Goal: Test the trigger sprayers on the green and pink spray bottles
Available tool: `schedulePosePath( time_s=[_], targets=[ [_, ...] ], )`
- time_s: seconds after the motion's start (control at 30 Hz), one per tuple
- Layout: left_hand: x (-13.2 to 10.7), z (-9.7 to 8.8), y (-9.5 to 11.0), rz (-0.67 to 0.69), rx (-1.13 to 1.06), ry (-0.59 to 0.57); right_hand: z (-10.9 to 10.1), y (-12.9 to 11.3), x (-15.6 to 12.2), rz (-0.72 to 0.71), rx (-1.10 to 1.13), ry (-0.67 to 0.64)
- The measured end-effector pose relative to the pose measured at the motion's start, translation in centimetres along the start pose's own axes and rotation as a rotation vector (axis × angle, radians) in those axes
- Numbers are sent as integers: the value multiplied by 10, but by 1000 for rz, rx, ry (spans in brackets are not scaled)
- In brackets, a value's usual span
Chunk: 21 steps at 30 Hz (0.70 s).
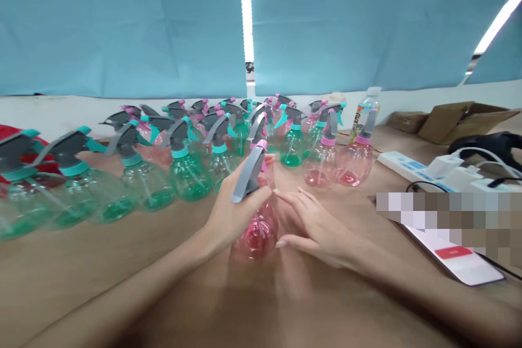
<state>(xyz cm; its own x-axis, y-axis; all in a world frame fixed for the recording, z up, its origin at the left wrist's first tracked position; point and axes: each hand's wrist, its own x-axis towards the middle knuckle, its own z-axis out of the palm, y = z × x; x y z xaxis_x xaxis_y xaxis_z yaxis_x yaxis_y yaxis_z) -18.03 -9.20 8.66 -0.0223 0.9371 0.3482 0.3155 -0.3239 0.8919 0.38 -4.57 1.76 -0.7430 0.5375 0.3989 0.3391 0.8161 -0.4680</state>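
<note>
A clear pink spray bottle (256, 234) with a grey and pink trigger head stands on the table in front of me. My left hand (230, 204) is wrapped around its neck, just under the trigger lever. My right hand (312, 223) is beside the bottle on the right, its fingers stretched out and apart, the tips close to the bottle's side. Whether those fingertips touch the bottle I cannot tell. Just beyond the hands stand two more pink spray bottles (320, 166) and a green spray bottle (292, 147).
A row of green spray bottles (190, 176) runs along the left, with several more bottles behind. At right are a labelled drink bottle (369, 106), a white power strip (408, 166) with chargers, a phone (468, 261), and a cardboard box (452, 122). Blue cloth (122, 22) hangs behind.
</note>
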Motion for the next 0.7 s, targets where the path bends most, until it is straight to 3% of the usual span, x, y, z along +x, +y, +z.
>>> schedulePosePath(
  time_s=[0.2, 0.37, 0.7],
  targets=[
    [1, -3, -1, 49, 50, 16, 5, 22, -21, 90, -81, -126],
    [1, -4, 5, 12, 59, 1, 9, 21, -23, 131, -162, -227],
    [5, -5, 6, 72, 68, -19, 2, 21, -23, 134, -125, -285]
  ],
)
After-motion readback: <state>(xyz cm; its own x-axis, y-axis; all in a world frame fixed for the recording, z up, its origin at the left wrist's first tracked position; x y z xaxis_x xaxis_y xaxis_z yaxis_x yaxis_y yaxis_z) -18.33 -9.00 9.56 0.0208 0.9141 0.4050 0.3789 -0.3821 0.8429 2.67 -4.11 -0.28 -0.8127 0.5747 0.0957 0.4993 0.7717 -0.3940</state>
